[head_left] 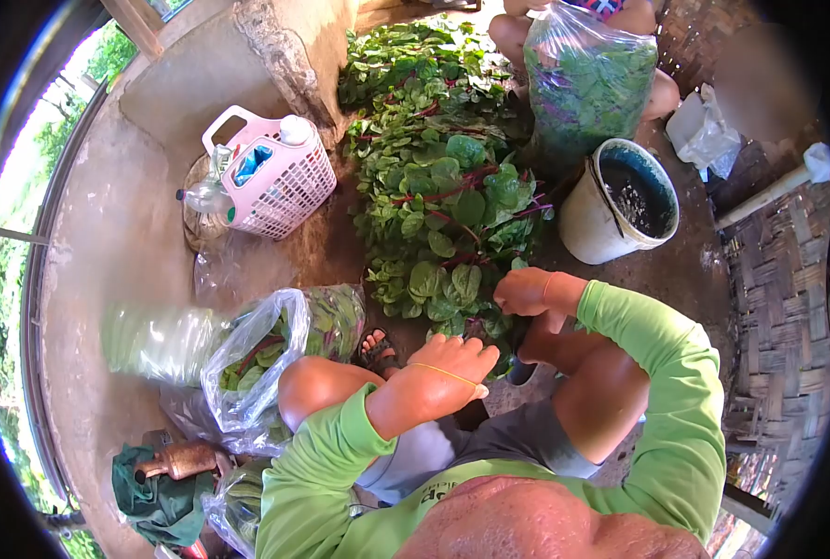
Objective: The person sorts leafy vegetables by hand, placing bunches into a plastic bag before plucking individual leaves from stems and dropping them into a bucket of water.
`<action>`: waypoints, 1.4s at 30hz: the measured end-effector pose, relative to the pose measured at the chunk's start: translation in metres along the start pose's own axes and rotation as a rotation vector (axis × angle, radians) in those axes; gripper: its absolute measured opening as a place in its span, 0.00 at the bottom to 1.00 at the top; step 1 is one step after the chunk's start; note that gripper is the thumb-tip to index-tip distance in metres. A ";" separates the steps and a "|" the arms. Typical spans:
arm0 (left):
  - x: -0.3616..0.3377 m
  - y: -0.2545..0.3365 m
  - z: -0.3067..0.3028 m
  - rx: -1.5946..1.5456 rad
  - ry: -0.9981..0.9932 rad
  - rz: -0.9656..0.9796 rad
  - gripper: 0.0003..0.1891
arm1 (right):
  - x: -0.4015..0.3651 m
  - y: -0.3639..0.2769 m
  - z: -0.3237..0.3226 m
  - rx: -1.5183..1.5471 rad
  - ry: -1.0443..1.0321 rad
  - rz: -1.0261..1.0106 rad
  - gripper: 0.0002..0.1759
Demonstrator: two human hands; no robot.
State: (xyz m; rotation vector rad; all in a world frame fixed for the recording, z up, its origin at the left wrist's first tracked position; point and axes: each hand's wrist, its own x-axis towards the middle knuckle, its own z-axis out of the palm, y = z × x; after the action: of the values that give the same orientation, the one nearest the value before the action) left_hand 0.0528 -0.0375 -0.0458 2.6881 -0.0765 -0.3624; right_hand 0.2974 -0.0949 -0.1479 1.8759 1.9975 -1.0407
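Observation:
A long heap of leafy greens with reddish-purple stems [443, 205] covers the floor in front of me. My left hand [448, 368] is closed, knuckles up, at the near end of the heap; what its fingers hold is hidden beneath it. A thin yellow band circles that wrist. Farther forward and to the right, my right hand [524, 292] is curled closed against the heap's right edge, beside some leaves. Its fingertips are mostly hidden, so I cannot make out what is in them.
A pink basket [289, 186] with bottles stands at left. Near my left knee lies an open clear plastic bag of greens [257, 359]. A white bucket of dark liquid [592, 219] stands at right. Behind it, another person holds a filled plastic bag [587, 84]. A woven wall [783, 279] borders the right.

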 end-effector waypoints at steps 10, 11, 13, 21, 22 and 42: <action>0.001 0.001 -0.001 0.005 -0.009 -0.012 0.26 | 0.000 0.001 0.003 -0.044 -0.004 -0.020 0.12; 0.002 0.001 -0.001 0.005 -0.011 -0.010 0.27 | 0.001 0.002 0.004 -0.041 0.004 -0.026 0.12; 0.002 0.000 -0.001 0.012 -0.006 -0.008 0.27 | 0.001 0.003 0.006 -0.025 0.010 -0.036 0.12; 0.000 0.000 0.000 0.004 0.024 -0.002 0.24 | 0.004 0.004 0.008 -0.020 -0.020 -0.007 0.11; 0.001 -0.001 0.002 0.006 0.037 0.001 0.20 | 0.003 0.002 0.006 -0.011 -0.022 0.003 0.11; 0.015 0.016 -0.017 -0.104 0.426 0.225 0.09 | -0.005 -0.004 0.000 -0.061 -0.002 -0.016 0.13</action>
State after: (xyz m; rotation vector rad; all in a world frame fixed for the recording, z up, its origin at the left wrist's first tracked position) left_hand 0.0714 -0.0465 -0.0279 2.5586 -0.2224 0.2679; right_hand 0.2950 -0.0991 -0.1435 1.8301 2.0225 -0.9744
